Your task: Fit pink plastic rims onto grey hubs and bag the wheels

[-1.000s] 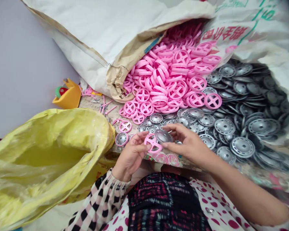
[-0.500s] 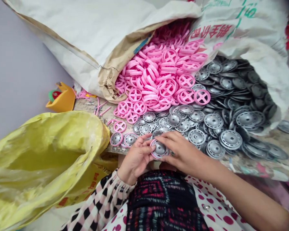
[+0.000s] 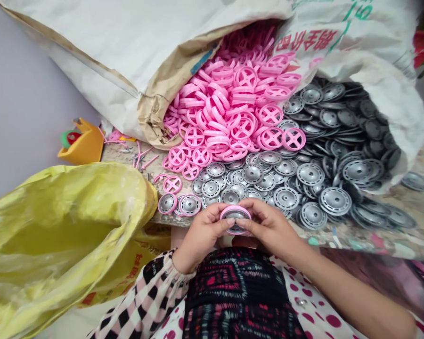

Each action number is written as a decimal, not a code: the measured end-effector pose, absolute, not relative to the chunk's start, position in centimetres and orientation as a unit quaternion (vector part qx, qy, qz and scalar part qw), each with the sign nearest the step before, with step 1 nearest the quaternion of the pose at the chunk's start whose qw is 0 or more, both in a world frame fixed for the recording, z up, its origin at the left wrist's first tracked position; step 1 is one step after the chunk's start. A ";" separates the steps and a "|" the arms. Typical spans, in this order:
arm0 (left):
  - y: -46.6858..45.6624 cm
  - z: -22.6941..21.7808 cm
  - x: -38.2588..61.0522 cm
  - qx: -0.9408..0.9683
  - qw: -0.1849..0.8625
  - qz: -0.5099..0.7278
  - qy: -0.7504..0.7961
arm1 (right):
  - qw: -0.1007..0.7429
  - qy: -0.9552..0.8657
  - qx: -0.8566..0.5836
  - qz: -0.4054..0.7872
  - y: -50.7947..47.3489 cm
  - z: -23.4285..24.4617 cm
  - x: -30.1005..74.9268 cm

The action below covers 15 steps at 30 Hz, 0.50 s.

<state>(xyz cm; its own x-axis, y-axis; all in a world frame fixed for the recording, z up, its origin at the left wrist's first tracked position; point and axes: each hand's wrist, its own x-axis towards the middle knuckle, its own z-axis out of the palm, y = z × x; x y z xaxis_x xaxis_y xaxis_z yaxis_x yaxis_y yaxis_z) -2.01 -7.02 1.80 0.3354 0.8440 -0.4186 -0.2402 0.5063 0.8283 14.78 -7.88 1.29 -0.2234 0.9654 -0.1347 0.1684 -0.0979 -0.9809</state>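
My left hand and my right hand pinch one pink wheel ring with a silver hubcap disc set in it, just in front of the table edge. The fingers of both hands press on its rim from either side. Behind the hands a heap of pink spoked rings spills from a white sack. To its right, silver hubcap discs spill from a second sack. Two joined pink-and-silver wheels lie on the table at the left.
A large open yellow bag stands at my left, its mouth beside the table edge. A small orange container sits at the far left of the table. Loose pink sprue pieces lie near it.
The pink ring and the silver disc, held apart a second ago, are now pressed together. Both hands have drawn closer to my body with the joined piece.
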 end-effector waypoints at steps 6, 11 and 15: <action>-6.9 1.6 -2.9 0.371 0.712 0.357 0.476 | 0.378 -0.554 -0.513 0.536 -8.3 0.6 13.5; -6.6 2.2 -4.3 0.437 0.673 0.354 0.481 | 0.337 -0.643 -0.480 0.493 -7.5 1.0 13.5; -3.9 3.0 -7.4 0.557 0.560 0.312 0.527 | 0.339 -0.654 -0.481 0.475 -6.8 1.1 12.8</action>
